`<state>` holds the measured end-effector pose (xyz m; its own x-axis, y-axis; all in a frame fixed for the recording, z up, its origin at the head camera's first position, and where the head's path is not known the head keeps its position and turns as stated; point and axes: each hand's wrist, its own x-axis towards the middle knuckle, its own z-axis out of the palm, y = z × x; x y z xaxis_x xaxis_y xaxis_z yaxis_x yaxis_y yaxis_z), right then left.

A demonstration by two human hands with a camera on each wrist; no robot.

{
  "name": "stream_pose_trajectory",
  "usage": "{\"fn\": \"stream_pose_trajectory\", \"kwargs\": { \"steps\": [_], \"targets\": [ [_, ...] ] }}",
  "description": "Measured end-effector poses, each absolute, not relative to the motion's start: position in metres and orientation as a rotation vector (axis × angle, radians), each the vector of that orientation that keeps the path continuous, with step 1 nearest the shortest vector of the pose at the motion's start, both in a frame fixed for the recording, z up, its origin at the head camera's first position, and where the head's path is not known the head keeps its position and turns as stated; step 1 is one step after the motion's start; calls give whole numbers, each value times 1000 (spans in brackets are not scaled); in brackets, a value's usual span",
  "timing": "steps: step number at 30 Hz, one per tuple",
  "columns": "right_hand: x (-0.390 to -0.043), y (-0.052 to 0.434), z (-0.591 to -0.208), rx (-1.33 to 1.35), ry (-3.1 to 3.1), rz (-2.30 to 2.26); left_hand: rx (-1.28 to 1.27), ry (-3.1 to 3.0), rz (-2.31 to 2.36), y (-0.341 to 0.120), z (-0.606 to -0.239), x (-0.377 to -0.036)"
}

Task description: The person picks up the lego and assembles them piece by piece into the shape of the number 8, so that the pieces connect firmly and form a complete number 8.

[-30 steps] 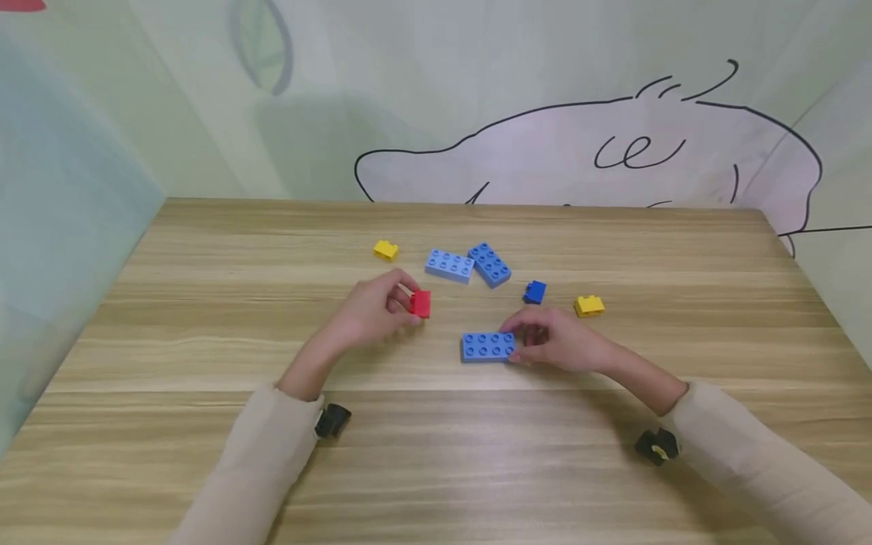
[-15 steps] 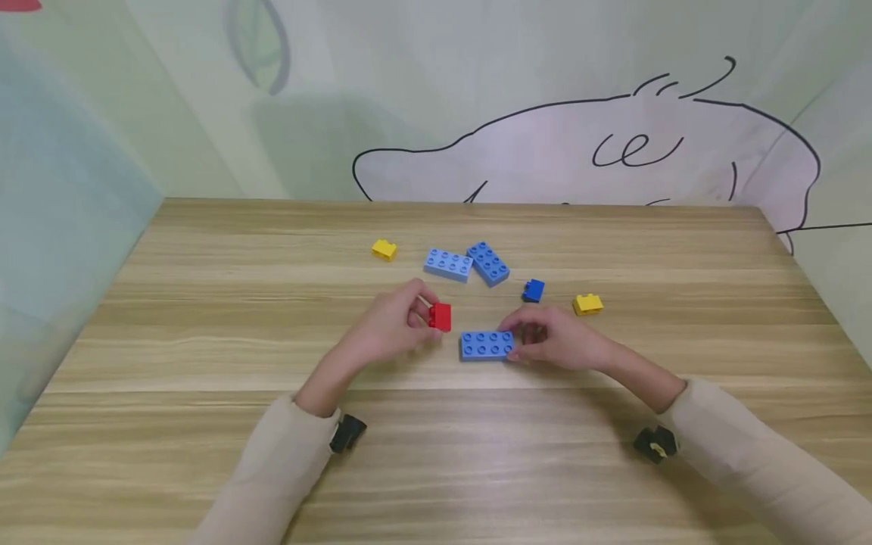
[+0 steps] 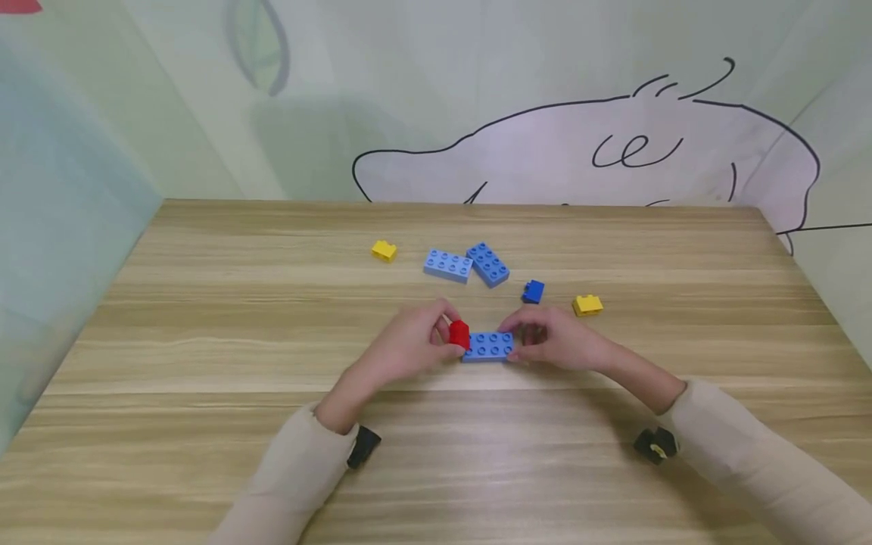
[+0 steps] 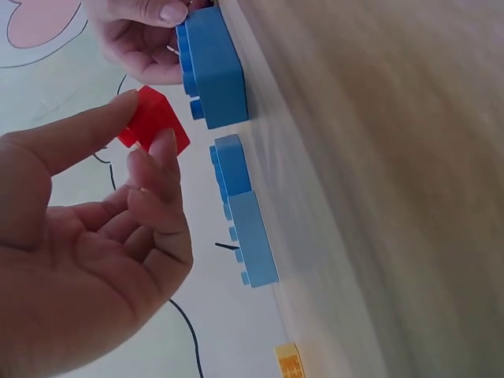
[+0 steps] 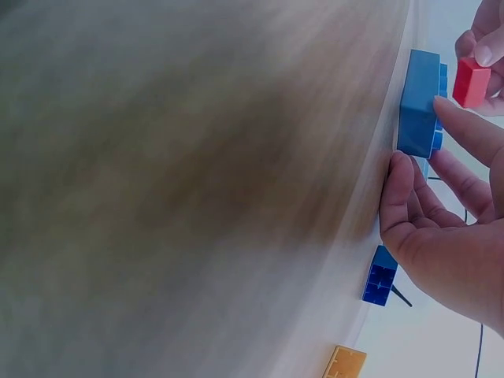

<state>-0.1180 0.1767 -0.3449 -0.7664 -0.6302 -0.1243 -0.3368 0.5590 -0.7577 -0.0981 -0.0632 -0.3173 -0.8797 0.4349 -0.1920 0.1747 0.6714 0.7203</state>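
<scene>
My left hand pinches a small red brick between thumb and fingertips. In the head view the red brick overlaps the left end of a long blue brick; the left wrist view shows the red brick tilted, studs toward the palm, apart from the blue brick. That blue brick lies flat on the table, studs up. At its right end my right hand holds it, thumb on the near side and fingers on the far side.
Behind the hands lie a light blue brick and another blue brick, end to side. A small dark blue brick and a yellow brick are at the right. Another yellow brick sits back left on the wooden table.
My left hand has carried the red brick right and nearer to me, up to the blue brick's left end, and the red brick has turned. The right hand stays at the blue brick.
</scene>
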Motion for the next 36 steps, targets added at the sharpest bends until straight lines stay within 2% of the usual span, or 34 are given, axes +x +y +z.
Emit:
{"fn": "stream_pose_trajectory", "kwargs": {
  "steps": [20,36],
  "targets": [
    [-117,177,-344,-794,2407,-1063,528,2594,892,-50,-317,-96],
    [-118,177,-346,-811,2398,-1072,544,2558,998,-52,-322,-99]
  ]
}}
